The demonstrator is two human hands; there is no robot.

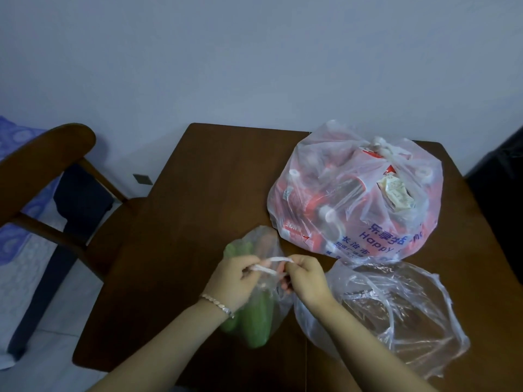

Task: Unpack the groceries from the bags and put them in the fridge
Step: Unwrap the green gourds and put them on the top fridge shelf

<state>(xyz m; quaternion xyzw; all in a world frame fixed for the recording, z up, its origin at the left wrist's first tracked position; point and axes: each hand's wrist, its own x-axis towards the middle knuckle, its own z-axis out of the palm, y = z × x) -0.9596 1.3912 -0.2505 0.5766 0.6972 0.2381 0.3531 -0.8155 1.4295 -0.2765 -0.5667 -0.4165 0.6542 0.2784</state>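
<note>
A small clear plastic bag (261,241) with green cucumbers (256,321) inside lies on the brown wooden table (198,193), near its front. My left hand (235,278) and my right hand (304,275) both pinch the bag's twisted white handles (273,264), pulled taut between them. A large tied bag (356,190) with red-and-white cartons and blue lettering stands at the back right. An empty, crumpled clear bag (396,312) lies open at the front right, beside my right forearm.
A wooden chair (56,165) stands left of the table, a dark cloth on its seat. A blue patterned bed cover (17,142) lies beyond it. A dark object (501,179) stands at the right edge. A plain wall runs behind.
</note>
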